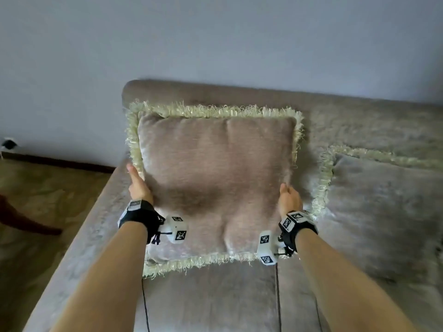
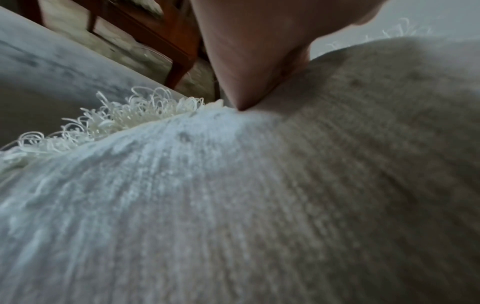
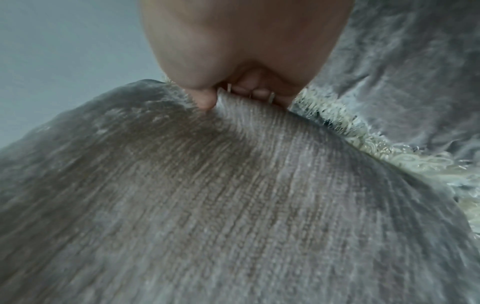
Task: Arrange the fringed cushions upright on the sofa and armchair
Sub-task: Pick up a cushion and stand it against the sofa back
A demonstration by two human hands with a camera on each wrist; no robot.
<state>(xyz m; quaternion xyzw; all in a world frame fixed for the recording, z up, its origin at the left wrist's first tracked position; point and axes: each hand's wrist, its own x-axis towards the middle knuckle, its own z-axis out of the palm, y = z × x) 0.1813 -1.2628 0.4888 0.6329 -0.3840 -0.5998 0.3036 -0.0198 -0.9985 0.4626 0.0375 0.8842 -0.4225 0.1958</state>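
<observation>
Standing: cushion (image 1: 215,178) on sofa (image 1: 211,298), wall (image 1: 215,37) behind.

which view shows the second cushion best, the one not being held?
Head view: the second cushion lies right of the held cushion, its fringe and face visible, cut by the frame edge. Right wrist shows only a strip of plush fabric and fringe beyond the right hand, maybe it. Left wrist shows none.

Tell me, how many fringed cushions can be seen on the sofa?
2. One cushion stands at the sofa's left end, gripped by the left hand and right hand. The second cushion lies beside it, partly cut off; others may be hidden.
</observation>
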